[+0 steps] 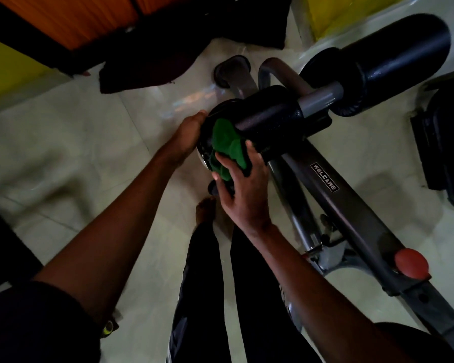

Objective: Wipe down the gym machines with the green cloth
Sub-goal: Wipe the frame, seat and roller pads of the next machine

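Your cloth (pixel 227 142) was bright green against a black foam pad (pixel 270 119). The frame (pixel 357 213) was dark grey, with a red knob (pixel 411 263) and a black label (pixel 324 177) lettered white. The floor (pixel 63 142) was pale cream.

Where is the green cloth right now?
Near the centre of the head view, the green cloth is bunched against the end of the black foam roller, held by the right hand.

I see the green cloth (pixel 227 142) as soft fuzzy fabric against a matt black foam roller (pixel 270 119), on a grey satin-painted metal frame (pixel 351 213), over glossy floor tiles (pixel 63 142).
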The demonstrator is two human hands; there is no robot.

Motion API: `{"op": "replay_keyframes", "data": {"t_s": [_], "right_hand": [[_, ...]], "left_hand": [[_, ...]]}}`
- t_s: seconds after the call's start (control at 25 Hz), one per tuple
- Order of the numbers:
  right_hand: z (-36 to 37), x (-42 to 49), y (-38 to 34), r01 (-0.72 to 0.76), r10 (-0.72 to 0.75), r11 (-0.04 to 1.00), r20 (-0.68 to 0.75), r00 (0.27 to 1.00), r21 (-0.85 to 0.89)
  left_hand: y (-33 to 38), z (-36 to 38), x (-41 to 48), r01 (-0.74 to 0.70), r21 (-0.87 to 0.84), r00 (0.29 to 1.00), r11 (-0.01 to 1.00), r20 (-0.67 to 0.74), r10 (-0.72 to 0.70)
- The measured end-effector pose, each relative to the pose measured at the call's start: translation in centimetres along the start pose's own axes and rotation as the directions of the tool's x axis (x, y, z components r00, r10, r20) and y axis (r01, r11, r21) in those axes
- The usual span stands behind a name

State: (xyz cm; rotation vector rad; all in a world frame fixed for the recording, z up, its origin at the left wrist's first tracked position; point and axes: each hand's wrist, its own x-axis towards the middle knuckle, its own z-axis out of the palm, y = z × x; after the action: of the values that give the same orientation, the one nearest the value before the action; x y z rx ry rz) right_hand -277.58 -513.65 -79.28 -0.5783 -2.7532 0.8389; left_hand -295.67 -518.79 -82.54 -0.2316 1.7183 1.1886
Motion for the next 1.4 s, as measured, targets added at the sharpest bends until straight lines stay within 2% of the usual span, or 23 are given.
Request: {"op": "replay_keyframes", "data": {"t_s": [0.04,0.08,0.16,0.24,0.28,0.32,0.36,0.4,0.48,0.56,0.6,0.68,0.76,0.8,0.88,0.96,1.04,1.12,1.2,1.28,1.32,1.36,1.4], "right_hand": [[-0.5,-0.3,1.3,0.039,-0.038,0.999,0.023,0.999,-0.028],[-1.1,-0.6,2.5,-0.002,0.002,0.999,0.013,1.0,-0.04],[-2.1,-0.7,4.5,-0.228,0.232,0.973,-0.115,0.966,0.045],[-2.4,-0.1,5.3,-0.35,0.38,0.922,-0.205,0.902,0.168],[-2.3,0.4,5.2,-0.36,0.395,0.915,-0.233,0.889,0.181],[-2.4,1.1,5.0,-0.358,0.398,0.914,-0.254,0.881,0.191],[-2.5,1.9,5.1,-0.35,0.392,0.917,-0.281,0.876,0.191],[-2.6,2.8,5.2,-0.34,0.386,0.921,-0.313,0.868,0.192],[-3.0,4.1,5.4,-0.371,0.419,0.907,-0.356,0.835,0.199],[-2.3,3.8,4.2,-0.418,0.458,0.889,-0.33,0.826,0.186],[-1.8,3.0,3.1,-0.401,0.423,0.906,-0.278,0.862,0.135],[-0.7,0.8,1.2,-0.206,0.204,0.979,-0.112,0.972,-0.002],[-1.1,0.6,1.8,-0.012,0.014,0.998,0.021,1.0,-0.066],[-1.8,1.5,2.6,-0.005,0.007,0.997,0.022,1.0,-0.083],[-3.1,3.6,4.0,-0.151,0.145,0.986,-0.087,0.986,-0.068],[-3.6,5.1,4.2,-0.292,0.287,0.956,-0.219,0.933,0.009],[-2.6,5.4,2.7,-0.342,0.343,0.938,-0.239,0.908,0.05],[-1.1,4.6,0.4,-0.29,0.288,0.957,-0.168,0.943,0.011],[-0.3,3.0,-1.0,-0.109,0.106,0.993,-0.051,0.993,-0.049],[-1.1,2.0,-0.1,0.087,-0.081,0.992,0.07,0.994,-0.09],[-1.8,2.1,1.1,0.134,-0.124,0.985,0.096,0.988,-0.108],[-2.5,2.5,2.4,0.112,-0.101,0.987,0.096,0.99,-0.116],[-3.2,3.1,3.6,0.03,-0.024,0.995,0.058,0.998,-0.1]], "left_hand": [[0.0,0.1,0.0,-0.01,0.017,1.0,1.0,-0.01,0.01],[-0.1,0.1,0.1,-0.024,0.048,0.999,0.999,-0.025,0.025],[-0.1,-0.1,0.7,-0.015,0.059,1.0,0.998,-0.024,0.017],[-0.8,-0.2,1.5,-0.039,0.115,0.996,0.993,-0.073,0.048],[-1.1,-0.3,1.2,-0.129,0.215,0.978,0.968,-0.135,0.16],[-1.4,-0.2,0.5,-0.233,0.326,0.928,0.916,-0.208,0.31],[-2.0,0.0,-0.5,-0.354,0.41,0.847,0.841,-0.242,0.474],[-2.5,0.5,-1.8,-0.444,0.43,0.791,0.786,-0.224,0.57],[-3.6,1.6,-3.8,-0.54,0.363,0.766,0.759,-0.163,0.622],[-4.4,2.0,-3.4,-0.546,0.308,0.784,0.779,-0.141,0.605],[-4.5,1.7,-2.4,-0.517,0.286,0.805,0.807,-0.156,0.572],[-4.2,1.0,-0.9,-0.43,0.19,0.873,0.883,-0.164,0.46],[-3.6,0.7,-0.5,-0.361,0.094,0.918,0.928,-0.137,0.371],[-3.2,0.6,-0.5,-0.313,0.071,0.939,0.947,-0.123,0.32],[-2.5,0.6,-0.3,-0.21,0.019,0.972,0.978,-0.103,0.211],[-1.8,0.5,-0.1,-0.128,-0.036,0.987,0.991,-0.099,0.124],[-1.4,0.5,0.2,-0.082,-0.071,0.994,0.994,-0.084,0.075],[-1.1,0.6,0.2,-0.048,-0.102,0.996,0.994,-0.074,0.041],[-1.0,0.6,0.2,-0.035,-0.145,0.999,0.989,-0.037,0.03],[-0.8,0.4,-0.1,-0.03,-0.112,1.0,0.993,0.002,0.031],[-0.8,0.1,0.1,-0.029,-0.084,0.999,0.996,0.017,0.03],[-0.6,-0.2,0.4,-0.026,-0.048,0.999,0.999,0.026,0.027],[-0.5,-0.5,0.5,-0.026,-0.001,0.999,1.0,0.028,0.026]]}}
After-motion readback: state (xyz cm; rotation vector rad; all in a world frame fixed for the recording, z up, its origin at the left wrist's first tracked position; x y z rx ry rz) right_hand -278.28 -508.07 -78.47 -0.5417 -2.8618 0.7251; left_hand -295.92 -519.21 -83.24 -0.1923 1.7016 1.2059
